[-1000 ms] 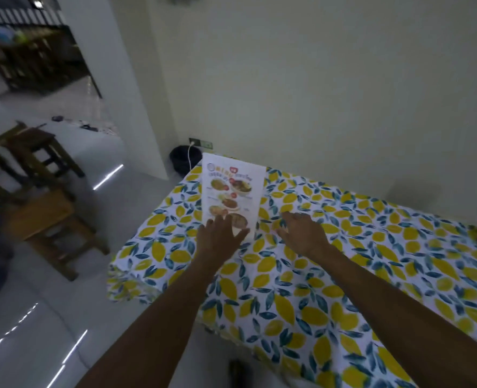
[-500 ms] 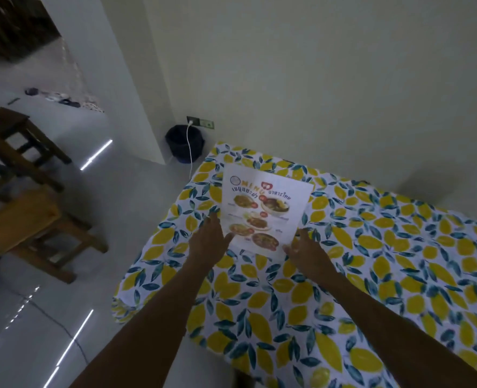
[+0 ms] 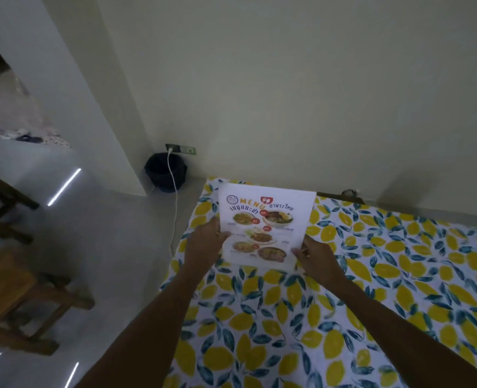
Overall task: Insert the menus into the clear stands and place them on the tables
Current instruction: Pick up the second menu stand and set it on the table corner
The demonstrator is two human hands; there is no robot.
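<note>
A white menu in its clear stand (image 3: 265, 219), printed with food pictures, stands upright near the far left corner of the table with the lemon-print cloth (image 3: 343, 303). My left hand (image 3: 203, 245) grips its lower left edge. My right hand (image 3: 315, 256) pinches its lower right corner. The clear stand itself is hard to make out around the sheet; its base seems to rest on the cloth.
The wall runs right behind the table. A dark bin (image 3: 164, 172) and a white cable (image 3: 173, 208) from a wall socket (image 3: 180, 148) sit in the floor corner at left. Wooden chairs (image 3: 13, 298) stand on the tiled floor at far left.
The menu stand has turned to face me and shifted toward the wall. Both hands now hold its lower edges; earlier my right hand lay beside it on the cloth.
</note>
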